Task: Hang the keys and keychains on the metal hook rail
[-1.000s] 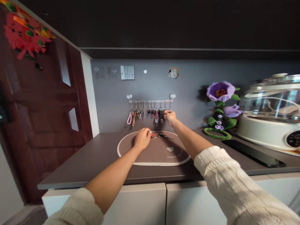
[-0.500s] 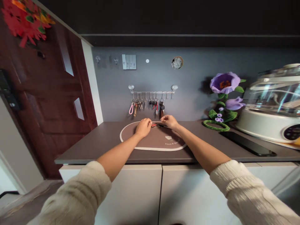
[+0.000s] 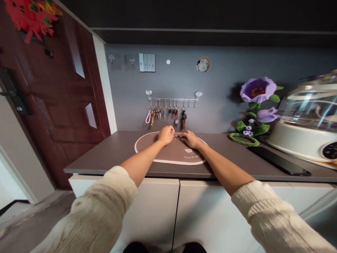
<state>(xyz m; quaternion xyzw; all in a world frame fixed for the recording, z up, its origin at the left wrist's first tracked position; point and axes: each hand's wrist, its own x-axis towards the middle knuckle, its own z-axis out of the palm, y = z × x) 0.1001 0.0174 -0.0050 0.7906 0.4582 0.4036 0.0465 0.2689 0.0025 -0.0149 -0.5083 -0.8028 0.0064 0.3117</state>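
Note:
My left hand (image 3: 166,135) is over the back of a brown oval mat (image 3: 152,149) with a pale border, its fingers curled in and pinched together. Close beside it, my right hand (image 3: 190,139) rests low on the mat with its fingers closed on a small bunch of keys (image 3: 177,136), dark and red with a bit of metal. My fingers cover most of the bunch. Whatever sits in the left fingertips is hidden. Just behind and above both hands, several sets of keys (image 3: 158,112) hang from a clear hook rail (image 3: 173,99) on the wall.
Right of the mat, a black phone (image 3: 279,161) lies on the dark counter (image 3: 105,151). Beyond it stand purple knitted flowers (image 3: 259,93) with a green looped base and a white appliance (image 3: 297,135) with a clear cover. A dark red door (image 3: 60,130) is on the left.
My right hand has come down and left onto the keys on the mat. My left hand has moved slightly right and rolled upward. The view has shifted a little.

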